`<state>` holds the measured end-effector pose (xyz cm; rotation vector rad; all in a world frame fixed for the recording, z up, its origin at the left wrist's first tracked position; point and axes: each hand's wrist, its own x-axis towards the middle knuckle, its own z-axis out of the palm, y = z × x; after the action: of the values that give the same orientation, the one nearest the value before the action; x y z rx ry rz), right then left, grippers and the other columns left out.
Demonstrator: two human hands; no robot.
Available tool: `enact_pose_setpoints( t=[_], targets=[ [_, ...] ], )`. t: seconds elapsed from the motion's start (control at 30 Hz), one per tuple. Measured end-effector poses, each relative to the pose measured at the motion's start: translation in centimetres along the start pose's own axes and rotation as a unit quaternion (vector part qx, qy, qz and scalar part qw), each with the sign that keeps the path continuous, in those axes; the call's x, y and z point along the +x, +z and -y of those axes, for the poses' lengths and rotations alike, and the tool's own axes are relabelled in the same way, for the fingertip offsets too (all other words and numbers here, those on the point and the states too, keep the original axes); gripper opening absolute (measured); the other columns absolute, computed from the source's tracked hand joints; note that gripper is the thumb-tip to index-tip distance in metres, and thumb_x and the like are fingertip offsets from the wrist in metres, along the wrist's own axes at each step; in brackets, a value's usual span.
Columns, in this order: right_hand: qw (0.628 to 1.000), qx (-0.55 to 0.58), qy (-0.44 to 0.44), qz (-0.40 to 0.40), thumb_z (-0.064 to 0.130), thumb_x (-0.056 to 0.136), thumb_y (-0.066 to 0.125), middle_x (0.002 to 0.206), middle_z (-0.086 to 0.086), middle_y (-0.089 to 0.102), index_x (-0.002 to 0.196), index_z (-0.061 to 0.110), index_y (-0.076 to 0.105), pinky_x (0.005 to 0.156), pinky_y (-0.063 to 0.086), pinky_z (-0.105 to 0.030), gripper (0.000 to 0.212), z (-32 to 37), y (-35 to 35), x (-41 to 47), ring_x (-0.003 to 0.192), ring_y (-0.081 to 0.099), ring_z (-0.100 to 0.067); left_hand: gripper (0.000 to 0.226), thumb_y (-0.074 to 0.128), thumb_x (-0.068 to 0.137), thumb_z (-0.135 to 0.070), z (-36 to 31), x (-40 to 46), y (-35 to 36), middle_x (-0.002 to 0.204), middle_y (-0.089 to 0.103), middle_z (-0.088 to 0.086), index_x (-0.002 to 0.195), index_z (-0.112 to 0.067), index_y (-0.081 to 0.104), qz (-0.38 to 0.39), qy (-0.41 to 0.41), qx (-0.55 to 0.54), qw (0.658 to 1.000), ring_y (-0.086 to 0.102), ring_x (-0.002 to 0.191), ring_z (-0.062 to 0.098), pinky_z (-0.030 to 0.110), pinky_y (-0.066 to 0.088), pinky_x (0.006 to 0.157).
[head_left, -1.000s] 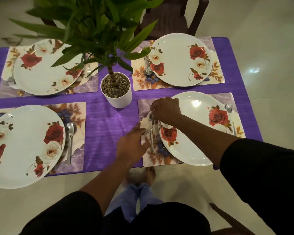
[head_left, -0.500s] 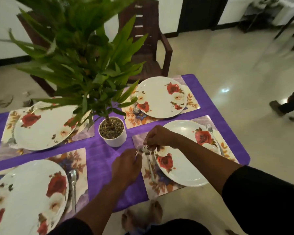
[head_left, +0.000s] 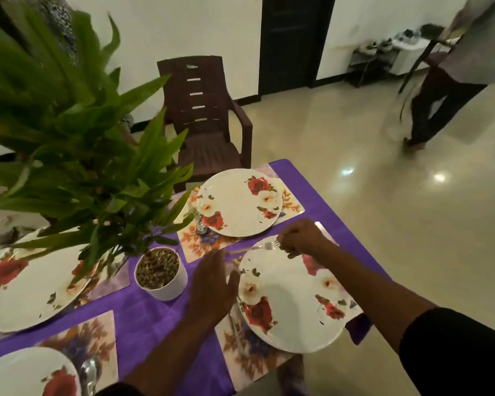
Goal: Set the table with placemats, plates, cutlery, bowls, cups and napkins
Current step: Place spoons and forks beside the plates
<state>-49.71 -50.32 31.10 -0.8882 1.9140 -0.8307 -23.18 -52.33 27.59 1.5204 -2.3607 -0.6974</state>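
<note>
While only the head view is available, it shows the cutlery step in hand at the near right setting. The right hand (head_left: 302, 238), at about 1 o'clock from frame centre, has its fingers curled round a fork (head_left: 265, 246), gripping it at the tine end, with the handle running out towards 9 o'clock above the far rim of the near plate (head_left: 292, 298). The left hand (head_left: 212, 284) hangs just beside that plate at its 9 o'clock edge, fingers straight and relaxed, holding nothing. A second piece of cutlery (head_left: 235, 330) lies on the placemat (head_left: 240, 364) along the plate's left side; its type cannot be read. The far plate (head_left: 237, 202), at 12 o'clock from the near one, has cutlery partly hidden by the potted plant (head_left: 160, 272).

Judgement: placemats and plates are down; bowls, cups and napkins are not seen. The held fork appears bound for another setting, probably the far plate. The next move calls for carrying it clear of the leaves and laying it flat on a placemat beside a plate, parallel to the rim.
</note>
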Motion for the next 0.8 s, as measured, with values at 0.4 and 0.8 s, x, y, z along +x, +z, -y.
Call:
enact_pose_setpoints(
  t=[0.4,0.8],
  targets=[
    [0.887,0.420,0.184,-0.055,-0.010,0.091,0.066,0.079,-0.021,0.071,0.089,-0.009,0.068,0.061,0.064,-0.032,0.003,-2.2,-9.1,12.6,0.070,0.068,-0.028,0.063,0.056,0.101,-0.047,-5.7,11.6,5.3,0.169,0.025,-0.004,0.158,-0.028,0.039,0.023,-0.042,0.057,0.997,0.020,0.157,0.022,0.039,0.013,0.127],
    [0.902,0.348,0.254,-0.033,-0.005,0.098,0.058,0.102,-0.022,0.069,0.108,-0.010,0.064,0.075,0.060,-0.034,0.012,-2.8,-7.6,24.8,0.083,0.068,-0.027,0.077,0.038,0.096,-0.072,-5.2,17.5,10.6,0.173,0.011,-0.005,0.162,-0.035,0.027,0.076,-0.098,0.161,0.979,0.009,0.160,0.027,0.053,0.013,0.127]
  ],
)
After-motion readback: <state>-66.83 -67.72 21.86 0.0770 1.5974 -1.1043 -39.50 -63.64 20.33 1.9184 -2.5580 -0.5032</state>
